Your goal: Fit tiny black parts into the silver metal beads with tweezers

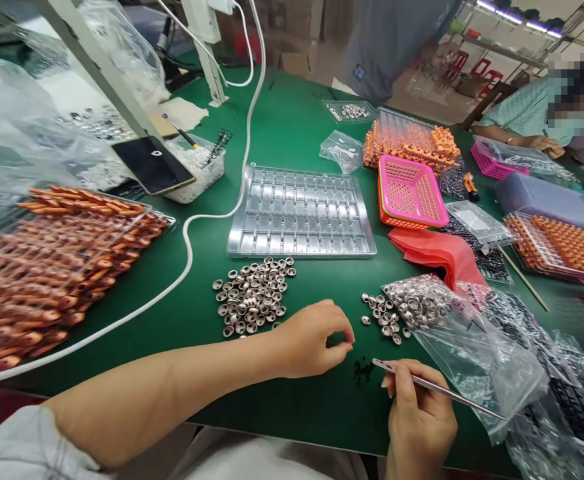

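Head view shows my left hand (317, 340) pinching something too small to identify above the green desk (297, 127), beside the metal rings (255, 297), while my right hand (417, 420) grips tweezers (437, 388) aimed at tiny black parts (362, 370).

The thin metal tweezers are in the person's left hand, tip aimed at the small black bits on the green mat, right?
Not quite. The head view shows the thin metal tweezers in the right hand, not the left. The tip does aim at the small black bits on the green mat. The left hand is pinched just above them.
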`<state>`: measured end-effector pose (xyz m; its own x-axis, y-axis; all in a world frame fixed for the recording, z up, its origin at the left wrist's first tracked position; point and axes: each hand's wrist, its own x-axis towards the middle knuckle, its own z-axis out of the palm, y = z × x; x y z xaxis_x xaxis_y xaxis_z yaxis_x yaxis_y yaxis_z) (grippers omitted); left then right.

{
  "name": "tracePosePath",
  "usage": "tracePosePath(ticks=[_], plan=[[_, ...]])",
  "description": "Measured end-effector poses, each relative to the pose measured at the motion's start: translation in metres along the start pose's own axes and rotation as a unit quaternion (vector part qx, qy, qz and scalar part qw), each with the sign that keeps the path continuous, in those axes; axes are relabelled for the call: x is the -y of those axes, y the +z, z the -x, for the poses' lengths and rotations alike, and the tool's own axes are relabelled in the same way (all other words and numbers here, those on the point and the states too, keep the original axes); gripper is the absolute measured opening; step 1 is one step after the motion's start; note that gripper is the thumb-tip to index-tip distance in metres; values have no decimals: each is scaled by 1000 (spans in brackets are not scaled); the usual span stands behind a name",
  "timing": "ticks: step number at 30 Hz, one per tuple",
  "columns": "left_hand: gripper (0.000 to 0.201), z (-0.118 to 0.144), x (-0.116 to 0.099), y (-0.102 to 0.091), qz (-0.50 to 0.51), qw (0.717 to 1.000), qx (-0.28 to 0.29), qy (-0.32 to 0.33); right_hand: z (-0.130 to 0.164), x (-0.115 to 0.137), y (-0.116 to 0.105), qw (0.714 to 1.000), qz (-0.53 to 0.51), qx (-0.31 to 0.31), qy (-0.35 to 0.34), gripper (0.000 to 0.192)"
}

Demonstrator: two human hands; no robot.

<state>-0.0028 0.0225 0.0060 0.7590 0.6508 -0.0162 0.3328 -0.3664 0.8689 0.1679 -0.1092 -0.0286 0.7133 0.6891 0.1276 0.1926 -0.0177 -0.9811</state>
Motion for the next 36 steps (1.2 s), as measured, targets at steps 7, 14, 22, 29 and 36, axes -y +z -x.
tracePosePath(ticks=[7, 14, 22, 29, 36], plan=[[13, 4, 10, -39, -326, 945, 0, -31, 3, -4, -4, 999, 4, 28, 28, 26], [14, 28, 9, -61, -395, 913, -71, -71, 3, 2, -6, 998, -9, 48, 26, 32], [30, 67, 24, -3, -378, 906, -61, 180, 9, 19, -5, 997, -5, 63, 40, 36], [18, 42, 47, -12, -443, 875, -107, 166, 6, 13, -5, 997, 1, 64, 43, 46], [22, 28, 56, -29, -462, 860, -205, 74, 6, 16, -2, 998, 8, 53, 20, 48]])
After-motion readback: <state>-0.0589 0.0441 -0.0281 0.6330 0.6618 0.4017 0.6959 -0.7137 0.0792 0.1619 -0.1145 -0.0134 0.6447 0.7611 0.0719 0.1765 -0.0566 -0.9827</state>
